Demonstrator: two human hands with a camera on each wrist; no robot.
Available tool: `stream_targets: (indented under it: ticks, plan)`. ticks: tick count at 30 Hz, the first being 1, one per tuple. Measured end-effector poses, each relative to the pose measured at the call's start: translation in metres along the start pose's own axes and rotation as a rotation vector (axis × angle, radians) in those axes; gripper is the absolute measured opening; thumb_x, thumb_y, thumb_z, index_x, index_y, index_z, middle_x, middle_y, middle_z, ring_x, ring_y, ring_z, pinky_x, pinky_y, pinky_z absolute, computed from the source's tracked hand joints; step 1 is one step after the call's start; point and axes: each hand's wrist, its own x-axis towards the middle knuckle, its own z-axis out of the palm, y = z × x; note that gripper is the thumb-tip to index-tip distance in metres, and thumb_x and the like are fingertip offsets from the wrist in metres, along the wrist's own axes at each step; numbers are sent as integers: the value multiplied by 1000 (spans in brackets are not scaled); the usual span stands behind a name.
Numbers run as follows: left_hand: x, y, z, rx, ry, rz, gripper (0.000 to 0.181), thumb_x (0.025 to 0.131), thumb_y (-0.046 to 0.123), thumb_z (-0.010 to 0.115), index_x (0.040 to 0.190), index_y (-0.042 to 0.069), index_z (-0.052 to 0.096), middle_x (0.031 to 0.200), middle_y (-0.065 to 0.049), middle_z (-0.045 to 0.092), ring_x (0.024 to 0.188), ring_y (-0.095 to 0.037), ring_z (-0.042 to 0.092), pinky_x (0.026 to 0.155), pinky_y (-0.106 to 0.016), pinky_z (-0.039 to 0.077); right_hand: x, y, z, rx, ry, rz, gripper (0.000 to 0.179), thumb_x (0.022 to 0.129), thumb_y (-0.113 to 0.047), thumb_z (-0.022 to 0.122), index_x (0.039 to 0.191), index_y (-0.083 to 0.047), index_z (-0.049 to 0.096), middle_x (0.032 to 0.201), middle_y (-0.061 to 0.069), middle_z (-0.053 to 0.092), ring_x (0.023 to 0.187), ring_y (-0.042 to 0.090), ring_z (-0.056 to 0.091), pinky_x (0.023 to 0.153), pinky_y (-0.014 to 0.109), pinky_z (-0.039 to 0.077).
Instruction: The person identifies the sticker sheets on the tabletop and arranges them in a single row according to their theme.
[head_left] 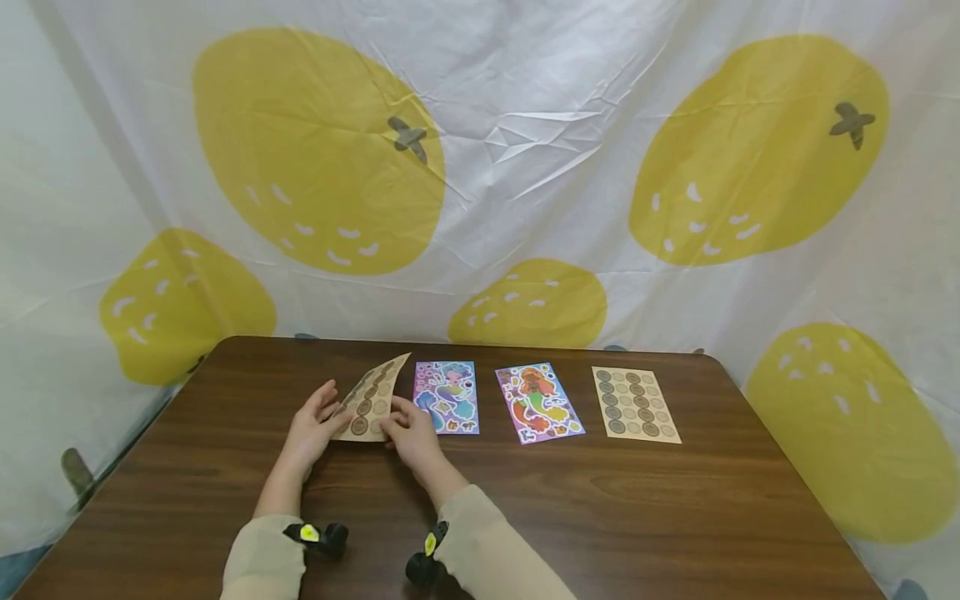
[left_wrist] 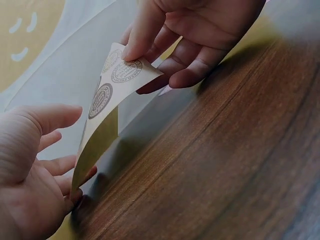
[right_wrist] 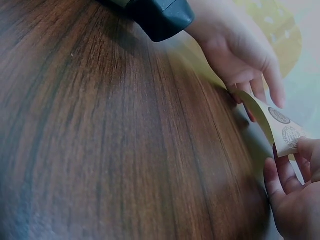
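Observation:
A tan sheet of round stickers stands raised and bent above the table, its printed circles facing up. My right hand pinches its near right corner between thumb and fingers. On the other side, my left hand is at the sheet's left edge. The left wrist view shows the left hand with its thumb apart from the sheet and its fingertips against the lower edge. In the right wrist view the right hand has its thumb on the printed face.
Right of the hands lie a blue-purple mermaid sticker sheet, a mermaid sheet with orange hair and another tan sheet of round stickers. The brown wooden table ends at a lemon-print curtain.

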Motion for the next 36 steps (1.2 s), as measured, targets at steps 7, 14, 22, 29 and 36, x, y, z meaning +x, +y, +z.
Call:
stream_targets:
  ticks: [7,14,22,29,36]
  plan:
    - [-2,2,1,-35,26,5,72,93,5,61,152,2,19,151,-25,26,135,-36,32,106,-47,33,-4,-4,-2,17,27,3,38,90,5,59,128,6,55,90,19,69,68,10,55,63,41,56]
    - [-4,1,-1,-99,54,-44,77,92,6,63,153,8,17,151,-20,28,134,-32,34,103,-41,38,-3,-1,-6,22,28,-1,41,89,6,60,130,4,55,88,16,69,67,11,55,60,37,56]
    - [-4,-3,-2,-330,87,-57,72,91,-5,59,152,3,20,146,-26,35,125,-23,45,90,-13,42,-5,2,-12,36,25,0,51,86,10,60,136,3,49,85,17,67,63,11,54,56,32,55]
    - [-4,-6,-5,-478,90,-84,69,92,-2,59,151,4,24,134,-9,54,108,-4,53,92,-16,43,-9,-3,-16,48,17,-24,61,81,17,60,139,5,43,85,24,66,60,15,56,52,35,55]
    - [-5,-4,-5,-578,80,-93,65,93,-8,54,150,0,24,108,10,62,105,-3,54,91,-16,44,-23,-26,-22,28,-3,-45,63,80,17,60,140,5,42,84,27,64,66,30,60,57,46,56]
